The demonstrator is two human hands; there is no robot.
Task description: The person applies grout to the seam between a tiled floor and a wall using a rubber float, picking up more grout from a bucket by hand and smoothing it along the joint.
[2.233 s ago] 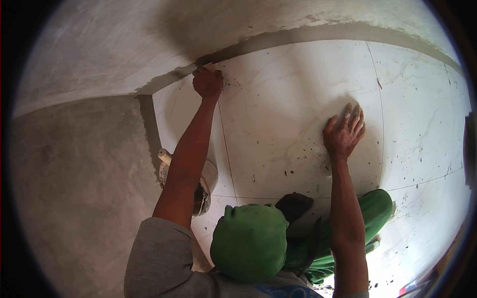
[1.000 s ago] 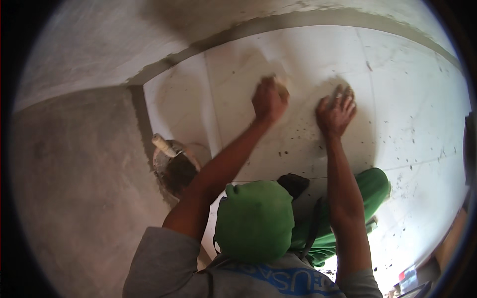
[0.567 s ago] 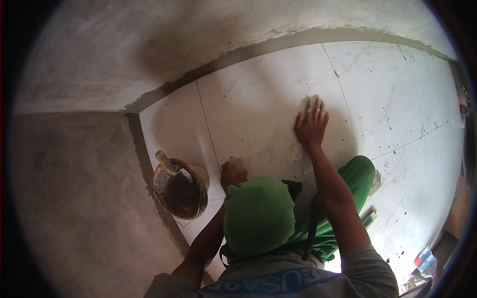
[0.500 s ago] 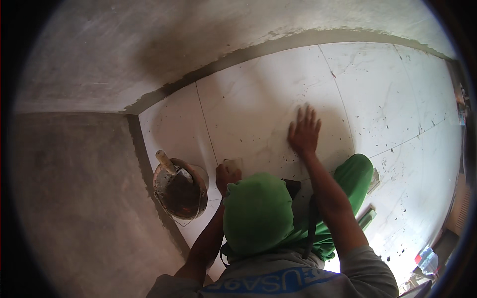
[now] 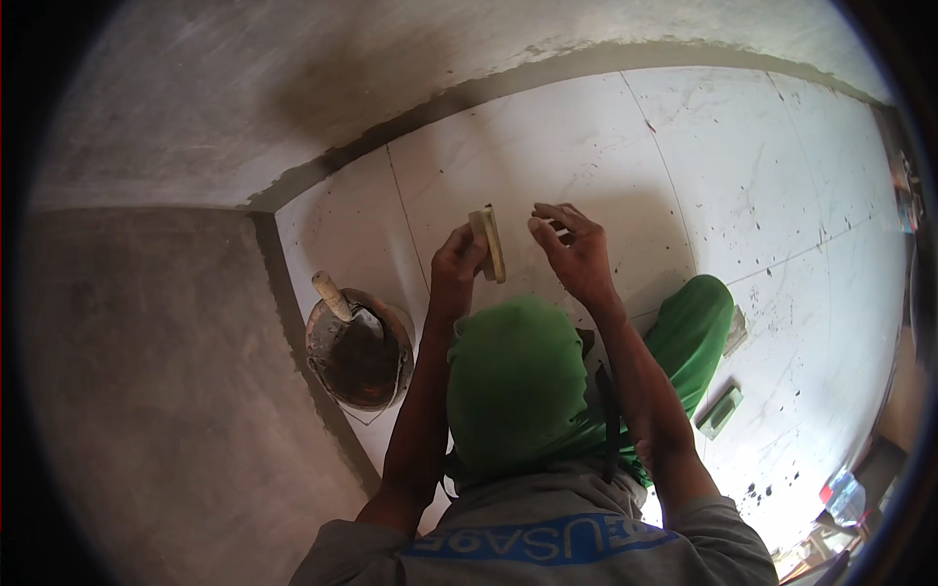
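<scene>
My left hand (image 5: 457,266) grips a flat tan block (image 5: 487,244), held on edge above the white floor tiles. Its pale yellowish side faces right; I cannot make out exactly what it is. To the right of the block, apart from it, my right hand (image 5: 576,249) is raised with bent fingers, the thumb and forefinger separated. I see nothing held in it. Left of my left forearm stands a bucket (image 5: 396,327) with dark grey mortar (image 5: 357,366) inside. A trowel (image 5: 332,296) rests in it, its light handle sticking up over the rim.
A green float (image 5: 721,412) lies on the tiles right of the green-trousered knee (image 5: 699,317), and a grey flat piece (image 5: 736,330) sits beside the knee. Bare plaster walls (image 5: 156,342) meet the floor at left and ahead. A plastic bottle (image 5: 845,498) stands at lower right.
My left hand has lifted the tan block off the floor, up and to the right. My right hand has left the tile, drawn back to the left, and bent its fingers.
</scene>
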